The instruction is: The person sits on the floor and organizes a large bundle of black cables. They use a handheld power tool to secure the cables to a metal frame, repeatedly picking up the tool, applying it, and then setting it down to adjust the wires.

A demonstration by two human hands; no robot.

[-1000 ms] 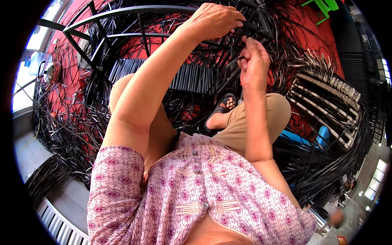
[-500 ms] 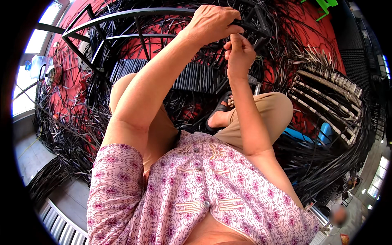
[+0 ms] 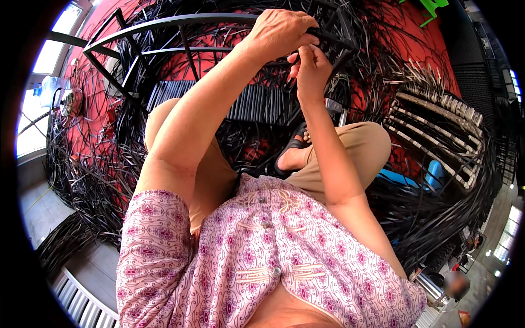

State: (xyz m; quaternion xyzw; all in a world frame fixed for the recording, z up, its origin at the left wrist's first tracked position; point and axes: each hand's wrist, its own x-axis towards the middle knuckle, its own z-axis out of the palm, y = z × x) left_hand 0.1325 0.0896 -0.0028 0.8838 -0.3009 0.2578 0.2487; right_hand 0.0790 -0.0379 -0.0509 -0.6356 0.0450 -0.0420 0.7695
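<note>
A dark metal frame [image 3: 175,21] of curved bars and uprights spans the upper left to the top centre. At its right end my left hand [image 3: 281,33] is closed, fingers curled over the frame's bar. Just below and to the right, my right hand [image 3: 313,74] is also closed, with thumb and fingertips pinched together close to the left fingertips. Whatever lies in that pinch is too small or hidden to make out. Loose black flat strips [image 3: 377,49] lie thickly around and behind the frame.
Beneath my arms is a panel wrapped in black strips [image 3: 262,104]. Red flooring [image 3: 426,52] shows between the heaps. To the right lie a slatted rack with pale bands [image 3: 432,136] and a blue object [image 3: 436,174]. A green plastic chair [image 3: 435,11] stands at upper right.
My right hand has shifted left and slightly down, its fingers now nearer the left hand's underside. The left hand stays at the frame, nearly in place.
</note>
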